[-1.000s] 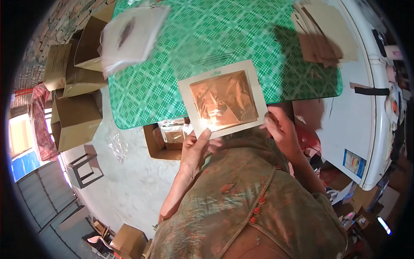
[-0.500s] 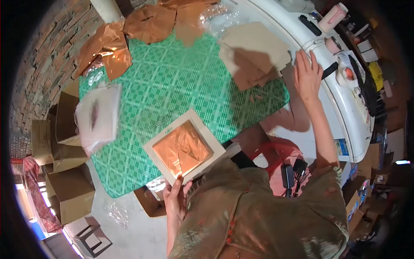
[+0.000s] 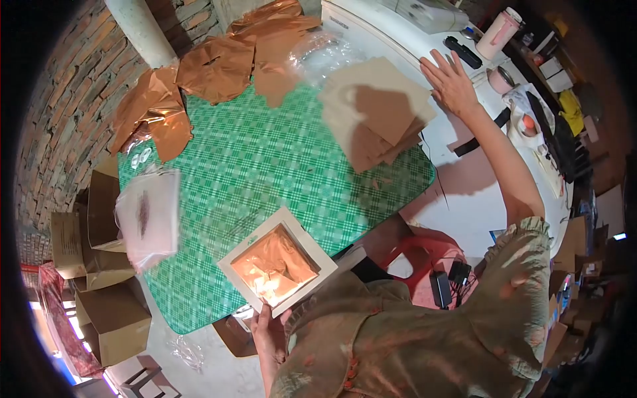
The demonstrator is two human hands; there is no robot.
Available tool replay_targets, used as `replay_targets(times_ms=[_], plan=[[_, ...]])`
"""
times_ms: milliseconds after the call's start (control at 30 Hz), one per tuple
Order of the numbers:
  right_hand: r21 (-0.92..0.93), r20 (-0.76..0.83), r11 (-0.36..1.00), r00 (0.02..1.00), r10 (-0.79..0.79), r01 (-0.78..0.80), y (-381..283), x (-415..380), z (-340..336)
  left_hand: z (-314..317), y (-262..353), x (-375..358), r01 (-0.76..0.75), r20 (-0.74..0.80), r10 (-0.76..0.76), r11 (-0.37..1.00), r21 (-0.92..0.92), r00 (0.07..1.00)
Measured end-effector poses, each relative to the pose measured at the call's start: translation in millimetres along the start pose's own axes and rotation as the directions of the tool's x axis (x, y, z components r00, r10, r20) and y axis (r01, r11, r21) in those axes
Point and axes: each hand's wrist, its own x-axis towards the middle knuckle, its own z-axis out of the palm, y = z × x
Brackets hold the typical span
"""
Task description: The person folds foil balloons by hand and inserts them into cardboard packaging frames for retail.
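My left hand grips the lower edge of a pale square frame, its thumb on the front. Shiny copper-coloured foil fills the middle of this frame, which is tilted over the near edge of the green checked table. My right hand is stretched out over the white surface at the upper right, fingers apart and holding nothing. Close to it lie a stack of beige sheets and a black object.
Copper foil sheets and crumpled clear plastic lie along the far side. Clear bags rest at the table's left edge, beside cardboard boxes. A red stool holds black adapters. A pink-and-white bottle stands upper right.
My right hand has moved up and left, closer to the beige stack and the black object. The framed foil, still in my left hand, sits lower in view, and the whole view has shifted slightly.
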Motion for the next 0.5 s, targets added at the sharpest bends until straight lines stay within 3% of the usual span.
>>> replay_targets(times_ms=[100, 200, 300, 500], plan=[[-0.041, -0.009, 0.999, 1.000, 0.008, -0.008, -4.0, -0.2, -0.5, 4.4, 0.0, -0.5, -0.010, 0.009, 0.010, 1.000, 0.012, 1.000], [0.118, 0.001, 0.992, 0.999, 0.035, -0.035, -10.9, -10.5, -9.9, 3.9, 0.7, -1.8, -0.021, 0.020, 0.021, 1.000, 0.005, 1.000], [0.253, -0.149, 0.966, 0.983, 0.103, -0.063, -22.4, -27.9, -4.2, 7.0, 2.4, -4.4, -0.022, 0.030, 0.022, 1.000, -0.021, 0.999], [0.321, -0.214, 0.937, 0.953, 0.215, -0.140, -36.1, -66.1, 3.3, -3.5, 5.0, -4.9, 0.003, 0.092, 0.000, 1.000, -0.029, 0.996]])
